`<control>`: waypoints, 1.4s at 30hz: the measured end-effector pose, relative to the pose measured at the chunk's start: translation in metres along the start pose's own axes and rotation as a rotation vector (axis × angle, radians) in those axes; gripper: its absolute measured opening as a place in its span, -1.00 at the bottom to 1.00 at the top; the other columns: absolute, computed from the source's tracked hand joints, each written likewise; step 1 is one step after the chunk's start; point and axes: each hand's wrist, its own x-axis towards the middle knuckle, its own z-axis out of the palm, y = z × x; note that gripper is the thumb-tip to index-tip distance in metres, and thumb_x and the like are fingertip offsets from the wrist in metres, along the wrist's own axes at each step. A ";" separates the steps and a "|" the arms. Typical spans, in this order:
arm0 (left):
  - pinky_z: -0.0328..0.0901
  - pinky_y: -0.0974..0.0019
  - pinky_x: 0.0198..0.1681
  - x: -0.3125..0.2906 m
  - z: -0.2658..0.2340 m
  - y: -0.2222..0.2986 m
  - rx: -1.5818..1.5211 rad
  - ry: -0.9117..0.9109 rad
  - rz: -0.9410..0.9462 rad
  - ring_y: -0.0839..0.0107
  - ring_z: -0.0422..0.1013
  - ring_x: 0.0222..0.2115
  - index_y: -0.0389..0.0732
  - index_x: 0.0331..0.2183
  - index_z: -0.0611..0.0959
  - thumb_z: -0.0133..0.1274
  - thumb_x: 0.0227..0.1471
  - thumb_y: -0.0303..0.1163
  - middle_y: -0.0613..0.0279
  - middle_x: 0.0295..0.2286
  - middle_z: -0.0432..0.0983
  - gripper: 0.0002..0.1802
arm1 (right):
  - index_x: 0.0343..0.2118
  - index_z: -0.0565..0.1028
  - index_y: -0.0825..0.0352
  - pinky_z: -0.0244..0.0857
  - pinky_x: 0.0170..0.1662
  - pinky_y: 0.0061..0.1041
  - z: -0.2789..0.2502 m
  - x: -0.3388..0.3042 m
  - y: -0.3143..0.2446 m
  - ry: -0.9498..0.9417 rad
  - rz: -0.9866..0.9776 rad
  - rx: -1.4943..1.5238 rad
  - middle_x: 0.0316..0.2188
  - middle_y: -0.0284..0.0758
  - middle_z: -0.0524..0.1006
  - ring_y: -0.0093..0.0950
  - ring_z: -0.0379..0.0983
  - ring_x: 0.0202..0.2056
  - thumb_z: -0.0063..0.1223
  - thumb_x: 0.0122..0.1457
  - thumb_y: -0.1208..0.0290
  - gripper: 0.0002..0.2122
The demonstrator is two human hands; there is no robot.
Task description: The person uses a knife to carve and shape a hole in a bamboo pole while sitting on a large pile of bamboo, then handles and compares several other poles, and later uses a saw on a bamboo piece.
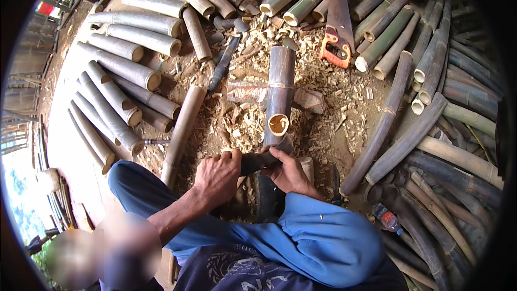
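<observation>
My left hand [218,177] is closed in a fist on a dark, broad tool that looks like a knife [255,163]; its grip is mostly hidden. My right hand [291,172] is curled at the other end of that tool, its thumb pressed on top and its fingers largely out of sight underneath. Just beyond both hands lies a dark bamboo tube [280,89], pointing away from me. An oval hole [278,124] is cut in its upper side near me, showing pale inner wood. The tool's far end meets the tube close to this hole.
Wood chips [245,124] cover the ground around the tube. A handsaw [337,43] with an orange handle lies at the far right, and a long knife [223,64] lies left of the tube. Cut bamboo pieces [129,56] surround me. A plastic bottle [387,217] rests by my right knee.
</observation>
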 end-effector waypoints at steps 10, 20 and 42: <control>0.46 0.04 -0.24 0.066 -0.061 -0.037 -0.112 -0.367 0.091 0.05 0.59 -0.37 -0.31 -0.45 0.66 0.24 -0.28 -0.38 -0.02 -0.50 0.62 -0.75 | -0.22 0.54 0.45 0.59 -0.24 -0.33 0.015 0.023 -0.005 0.094 0.009 0.172 -0.39 -0.23 0.61 -0.38 0.61 -0.32 -0.06 0.35 0.40 -0.79; 0.51 0.02 -0.25 0.025 0.077 0.087 -0.794 -0.140 -0.432 -0.08 0.59 -0.36 -0.46 -0.31 0.57 0.24 -0.10 -0.23 -0.25 -0.44 0.60 -0.55 | -0.35 0.56 0.37 0.50 -0.50 -0.38 -0.024 0.019 -0.062 0.225 0.138 -0.858 -0.48 -0.21 0.61 -0.43 0.56 -0.48 -0.03 0.21 0.24 -0.73; 0.46 0.08 -0.18 0.023 0.086 0.090 -1.001 -0.135 -0.407 0.12 0.58 -0.33 -0.49 -0.19 0.57 0.33 -0.21 -0.28 -0.19 -0.37 0.61 -0.43 | -0.41 0.51 0.38 0.29 -0.54 -0.39 -0.050 0.020 -0.033 0.461 -0.101 -1.097 -0.45 -0.21 0.52 -0.39 0.43 -0.47 -0.03 0.13 0.20 -0.71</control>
